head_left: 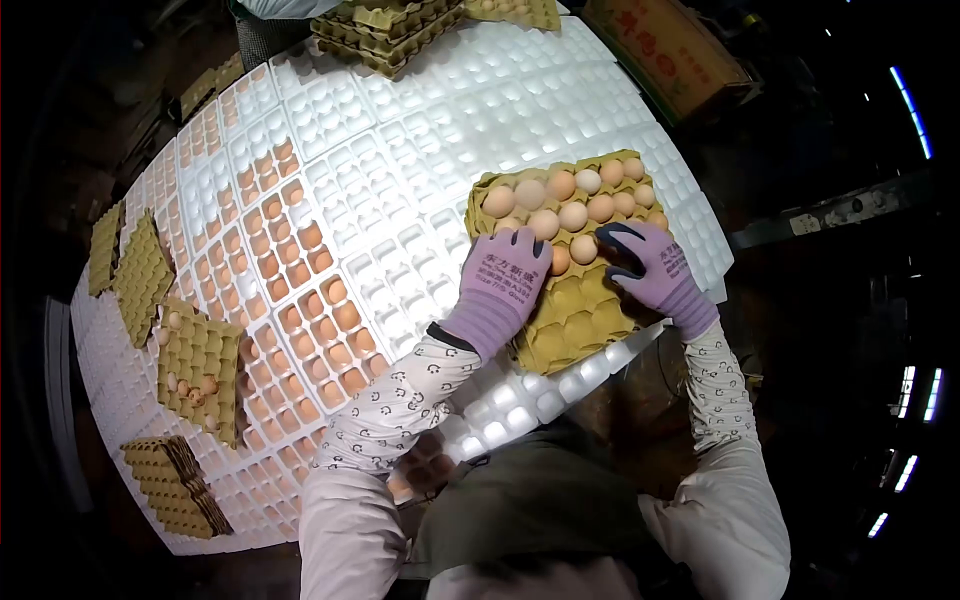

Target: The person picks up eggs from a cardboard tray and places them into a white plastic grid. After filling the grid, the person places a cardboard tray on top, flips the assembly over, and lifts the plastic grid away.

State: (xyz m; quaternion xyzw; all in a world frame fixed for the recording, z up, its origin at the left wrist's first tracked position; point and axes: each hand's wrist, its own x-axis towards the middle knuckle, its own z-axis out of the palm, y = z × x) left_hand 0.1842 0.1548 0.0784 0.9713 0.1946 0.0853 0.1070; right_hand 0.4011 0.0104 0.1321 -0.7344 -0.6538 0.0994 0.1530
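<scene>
A yellow-brown pulp egg tray [570,320] lies on white trays in front of me, its far rows holding several eggs [572,215] and its near cups bare. My left hand [500,285], in a purple glove with dark fingertips, rests over the tray's left side. Its fingers curl down among the eggs, and whatever they hold is hidden. Beside its fingertips sits a brown egg [558,261]. From the right reaches my right hand [652,268], gloved alike, thumb and forefinger apart. A pale egg [582,249] lies just left of those fingertips.
White plastic egg trays [400,270] cover the table, those on the left filled with brown eggs [325,330]. More pulp trays [197,370] lie at the left, one with a few eggs. A pulp tray stack [385,35] and a cardboard box [665,55] are at the back.
</scene>
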